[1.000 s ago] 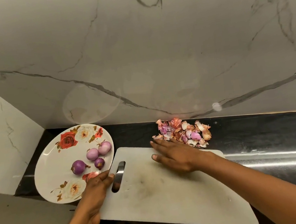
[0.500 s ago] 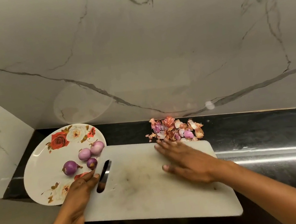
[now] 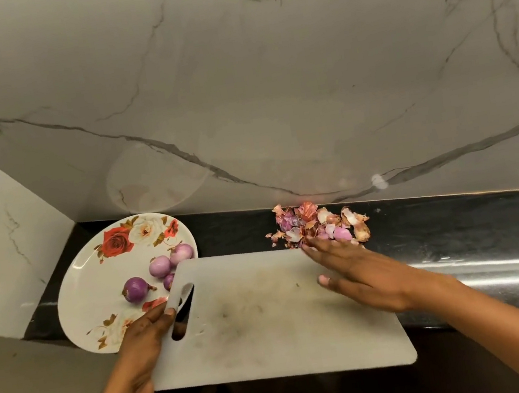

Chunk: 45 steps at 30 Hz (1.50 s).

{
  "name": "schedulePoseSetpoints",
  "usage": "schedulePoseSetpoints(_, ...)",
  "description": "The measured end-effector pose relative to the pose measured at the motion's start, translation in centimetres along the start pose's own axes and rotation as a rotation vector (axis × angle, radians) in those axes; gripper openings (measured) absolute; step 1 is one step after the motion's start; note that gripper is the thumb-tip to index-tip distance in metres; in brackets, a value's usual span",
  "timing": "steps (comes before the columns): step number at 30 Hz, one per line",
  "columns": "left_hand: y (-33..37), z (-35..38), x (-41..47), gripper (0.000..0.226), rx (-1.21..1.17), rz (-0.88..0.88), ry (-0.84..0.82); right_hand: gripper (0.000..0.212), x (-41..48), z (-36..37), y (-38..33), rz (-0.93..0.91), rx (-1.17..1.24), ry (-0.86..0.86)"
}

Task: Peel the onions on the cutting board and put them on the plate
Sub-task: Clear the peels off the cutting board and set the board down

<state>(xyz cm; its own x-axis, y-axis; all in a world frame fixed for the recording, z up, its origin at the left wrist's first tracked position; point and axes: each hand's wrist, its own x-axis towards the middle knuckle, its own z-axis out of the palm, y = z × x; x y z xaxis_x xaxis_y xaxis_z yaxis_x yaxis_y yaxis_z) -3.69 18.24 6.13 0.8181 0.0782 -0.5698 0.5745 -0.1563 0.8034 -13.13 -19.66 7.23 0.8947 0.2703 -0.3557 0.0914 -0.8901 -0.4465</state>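
At far left, plate w/ four peeled onions. L hand grips cutting board by slotted end. R hand flat, fingers straight, holding nothing, tips at peels. Prob. cleanup stage; next: push scraps clear.

Four onions on one plate: two pale pink at its far right, two darker purple nearer. One white cutting board, one heap of onion skins on the tabletop, two hands: left hand, right hand
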Motion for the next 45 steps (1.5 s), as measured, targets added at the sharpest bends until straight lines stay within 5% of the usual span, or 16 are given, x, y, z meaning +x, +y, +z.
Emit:
schedulePoseSetpoints(5,-0.3,-1.2,1.0,0.033,-0.065,-0.036,0.058,0.059,-3.9,0.5,-5.2,-0.285,-0.042,-0.228)
schedulePoseSetpoints(13,-0.1,-1.6,1.4,0.031,-0.039,-0.051,0.064,0.073,2.5,0.5,4.9,0.144,-0.056,-0.043)
schedulePoseSetpoints(16,0.1,-2.0,1.1,0.03,-0.056,-0.052,0.051,0.065,1.7,-0.9,3.5,0.069,-0.005,0.037)
schedulePoseSetpoints(20,0.3,-2.4,0.9,0.024,-0.104,-0.071,0.009,0.058,-0.9,-0.7,-1.4,-0.117,-0.015,-0.057)
schedulePoseSetpoints(23,0.6,-2.5,0.7,0.024,-0.108,-0.055,-0.012,0.06,0.1,0.2,-0.6,-0.095,-0.039,-0.082)
schedulePoseSetpoints(36,0.5,2.5,-2.6,0.016,-0.13,0.075,-0.016,0.076,-2.5,1.0,1.5,0.369,0.369,0.492)
schedulePoseSetpoints(40,-0.5,6.5,-3.6,0.016,-0.13,0.127,-0.057,0.069,-6.5,2.4,2.9,0.618,0.491,0.743)
schedulePoseSetpoints(45,-1.9,13.0,-6.5,0.019,-0.062,0.181,-0.155,0.064,-12.5,3.5,5.7,0.764,0.55,0.852)
